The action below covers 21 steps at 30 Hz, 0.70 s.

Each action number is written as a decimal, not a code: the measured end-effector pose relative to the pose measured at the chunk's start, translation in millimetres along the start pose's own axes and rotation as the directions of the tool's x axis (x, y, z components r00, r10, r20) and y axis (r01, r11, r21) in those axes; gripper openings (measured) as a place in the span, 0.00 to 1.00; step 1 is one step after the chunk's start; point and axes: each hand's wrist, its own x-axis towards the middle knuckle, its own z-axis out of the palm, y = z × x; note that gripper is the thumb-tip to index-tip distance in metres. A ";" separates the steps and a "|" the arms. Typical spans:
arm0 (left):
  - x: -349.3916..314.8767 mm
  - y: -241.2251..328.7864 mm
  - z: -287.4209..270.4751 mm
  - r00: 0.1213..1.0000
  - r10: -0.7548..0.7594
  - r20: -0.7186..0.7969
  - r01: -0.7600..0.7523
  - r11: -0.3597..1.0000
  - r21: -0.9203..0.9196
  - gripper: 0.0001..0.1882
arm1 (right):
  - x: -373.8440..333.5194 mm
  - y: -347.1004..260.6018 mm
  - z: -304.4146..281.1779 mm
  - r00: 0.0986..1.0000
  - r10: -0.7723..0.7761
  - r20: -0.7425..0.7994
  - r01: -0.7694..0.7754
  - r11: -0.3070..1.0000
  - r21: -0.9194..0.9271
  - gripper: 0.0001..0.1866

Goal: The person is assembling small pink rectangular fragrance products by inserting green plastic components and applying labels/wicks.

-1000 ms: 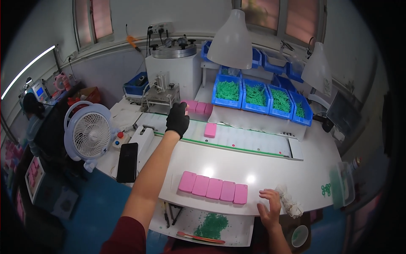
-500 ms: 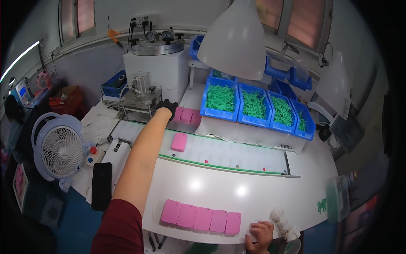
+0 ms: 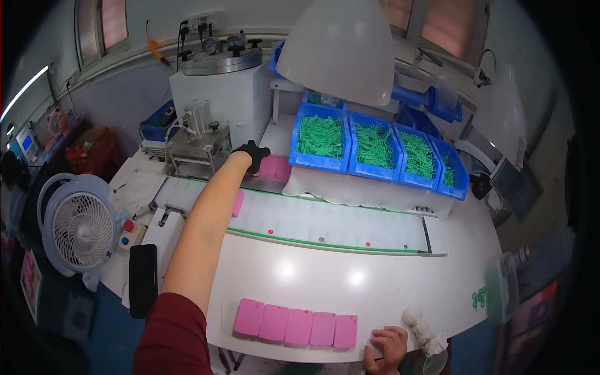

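My left hand [image 3: 251,156], in a black glove, reaches far across the bench to the left end of a row of pink rubber mould blocks [image 3: 275,167] beside the metal clamp machine. Its thumb and fingers close around the nearest block, which the hand largely hides. Another pink mould [image 3: 238,203] lies on the white belt [image 3: 312,220], partly behind my forearm. By the near table edge my bare right hand [image 3: 387,347] rests with fingers loosely bent and thumb apart, holding nothing. To its left lies a row of several pink moulds [image 3: 299,325].
Blue bins [image 3: 320,141] of green wax pieces stand behind the belt under a white lamp shade [image 3: 340,53]. A white tank [image 3: 219,100] with gauges is at the back left. A fan [image 3: 82,228] and black phone [image 3: 143,281] lie left; a white knotted cloth [image 3: 425,330] sits right.
My left hand has shifted right onto the row by the machine. The belt has carried its pink mould left, partly behind my forearm. My right hand stays put; the view has shifted slightly.
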 end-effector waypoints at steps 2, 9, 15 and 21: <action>1.1 14.9 -0.7 1.000 0.001 0.002 -0.001 1.000 0.014 0.50 | -0.4 2.0 -1.1 1.000 -0.013 0.006 0.013 1.000 0.009 0.10; -4.9 40.1 7.1 0.997 -0.023 -0.073 0.021 1.000 -0.023 0.45 | -4.7 5.0 1.1 0.999 0.027 0.031 -0.026 0.999 -0.038 0.11; -23.1 62.4 21.5 0.977 -0.068 -0.201 0.037 0.987 -0.154 0.36 | -17.1 15.0 0.7 0.996 0.041 0.075 -0.044 0.999 0.031 0.15; -66.3 64.0 40.5 0.882 -0.328 -0.339 0.210 0.916 -0.341 0.30 | -5.7 9.2 -2.0 0.998 0.032 0.052 -0.036 0.995 0.091 0.21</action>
